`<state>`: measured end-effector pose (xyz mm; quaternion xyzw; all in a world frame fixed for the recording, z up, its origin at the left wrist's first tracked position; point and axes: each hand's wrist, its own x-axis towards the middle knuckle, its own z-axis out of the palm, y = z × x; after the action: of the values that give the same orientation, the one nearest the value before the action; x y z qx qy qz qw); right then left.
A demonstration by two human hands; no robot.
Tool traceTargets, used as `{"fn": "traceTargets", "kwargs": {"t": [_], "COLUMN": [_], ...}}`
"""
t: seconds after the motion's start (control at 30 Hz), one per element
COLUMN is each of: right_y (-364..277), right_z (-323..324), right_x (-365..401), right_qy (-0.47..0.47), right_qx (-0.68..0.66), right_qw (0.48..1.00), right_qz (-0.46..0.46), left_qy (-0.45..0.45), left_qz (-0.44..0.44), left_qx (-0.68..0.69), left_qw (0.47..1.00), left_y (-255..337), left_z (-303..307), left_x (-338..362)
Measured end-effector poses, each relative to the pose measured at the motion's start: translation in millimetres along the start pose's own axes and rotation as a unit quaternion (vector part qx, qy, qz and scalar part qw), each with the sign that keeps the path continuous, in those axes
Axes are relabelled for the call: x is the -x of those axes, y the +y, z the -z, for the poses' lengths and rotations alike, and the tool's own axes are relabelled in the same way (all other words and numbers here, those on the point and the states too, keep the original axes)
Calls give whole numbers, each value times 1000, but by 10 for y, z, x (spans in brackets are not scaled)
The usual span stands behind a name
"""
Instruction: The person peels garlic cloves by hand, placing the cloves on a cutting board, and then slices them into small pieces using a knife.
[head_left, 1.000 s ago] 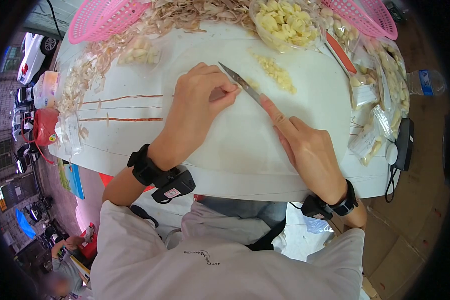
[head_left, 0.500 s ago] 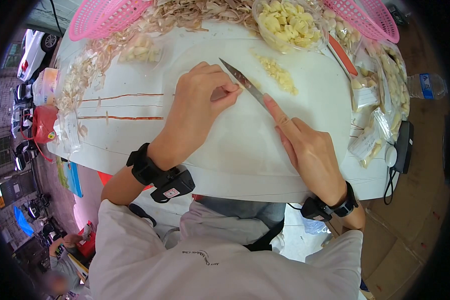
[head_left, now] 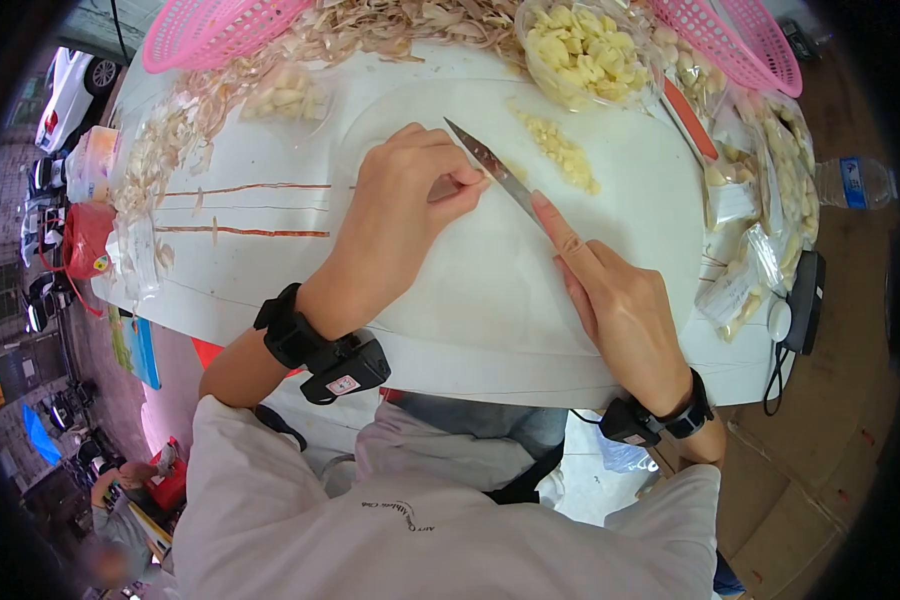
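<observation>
My right hand (head_left: 610, 290) is closed round the handle of a knife (head_left: 500, 172), its index finger laid along the blade, which points up and left. Beside the blade, my left hand (head_left: 405, 200) pinches with thumb and fingertips; what it holds is too small to make out. Both hands are over a pale translucent cutting board (head_left: 530, 290). A row of chopped garlic (head_left: 560, 150) lies on the board beyond the knife. Behind it stands a clear container (head_left: 570, 100) of peeled garlic cloves (head_left: 585, 50).
Garlic skins (head_left: 370, 30) are heaped along the far edge between pink baskets (head_left: 210, 35). At the right are bagged garlic (head_left: 785, 170), an orange-red strip-like object (head_left: 690, 118), a black device (head_left: 806, 300) and a bottle (head_left: 855, 178). Another person (head_left: 125, 520) sits lower left.
The view has shifted slightly. Both hands and the knife keep almost the same pose over the board.
</observation>
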<state>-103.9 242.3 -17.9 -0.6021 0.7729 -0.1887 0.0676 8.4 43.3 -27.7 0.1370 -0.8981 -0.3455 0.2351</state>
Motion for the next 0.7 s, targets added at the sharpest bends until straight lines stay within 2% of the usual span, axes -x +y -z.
{"fn": "traceTargets", "kwargs": {"t": [0.33,0.4,0.53,0.6,0.7], "right_y": [-46,-80,-61,-36,-34], "right_z": [14,41,37,17,12], "right_x": [-6,-17,-10,-4,3], "right_qy": [-4,-34,-30,-16,-26], "right_qx": [32,18,17,49,63], "right_qw": [999,998,998,999,998], "right_qz": [2,-45,-45,5,5], "left_qy": [1,0,-4,-5,-13], "left_qz": [-4,-2,18,29,23], "left_qx": [3,9,19,26,6], "left_qw": [1000,1000,1000,999,1000], "left_y": [-4,0,26,29,30], "left_z": [-2,0,1,2,11], "left_x": [-2,-1,-7,-4,-10]}}
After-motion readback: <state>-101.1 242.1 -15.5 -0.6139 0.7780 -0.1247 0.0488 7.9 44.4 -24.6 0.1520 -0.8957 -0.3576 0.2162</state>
